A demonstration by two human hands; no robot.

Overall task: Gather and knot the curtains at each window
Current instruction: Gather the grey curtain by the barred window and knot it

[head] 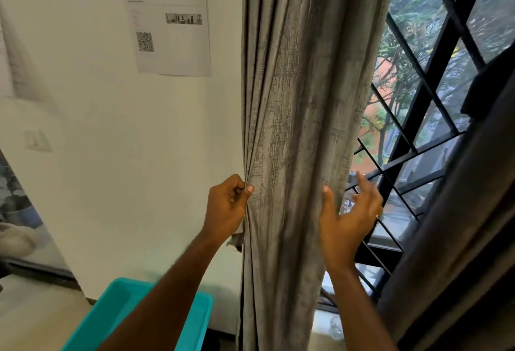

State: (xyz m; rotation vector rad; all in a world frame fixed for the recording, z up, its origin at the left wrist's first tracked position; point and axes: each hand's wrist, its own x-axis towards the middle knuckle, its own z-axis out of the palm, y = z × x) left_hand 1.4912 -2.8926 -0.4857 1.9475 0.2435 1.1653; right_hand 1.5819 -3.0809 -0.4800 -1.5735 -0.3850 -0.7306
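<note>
I'm on the grey curtain, which hangs bunched between the wall on its left and the grille on its right. It isn't knotted yet, and by my read it's only partly gathered.

Left hand is closed in a pinch on the curtain's left edge, thumb on the front and fingers curled behind the folds. Right hand is spread wide and holds nothing. Its thumb touches the right edge, and the fingers reach past toward the grille.

Handling, my judgement:
- The fabric looks thick and woven, with deep soft folds. It's probably heavy for a curtain but limp, with no stiffness to fight.
- The textured face should give decent friction, so slip risk is low. The bulk is the real problem.
- It's fixed at the top, out of frame. All slack comes from below, so I pull down and in, not sideways.

Where to hold:
- Right hand needs to wrap round the back of the bundle at the same height as the left, so the whole width closes into one rope.
- I'd grip at about this height and leave a long tail below for the knot.
- I'd keep the knuckles off the grille bars just behind.

A second, darker curtain hangs at far right, untouched. A teal bin sits below left, well apart from the work.
</note>
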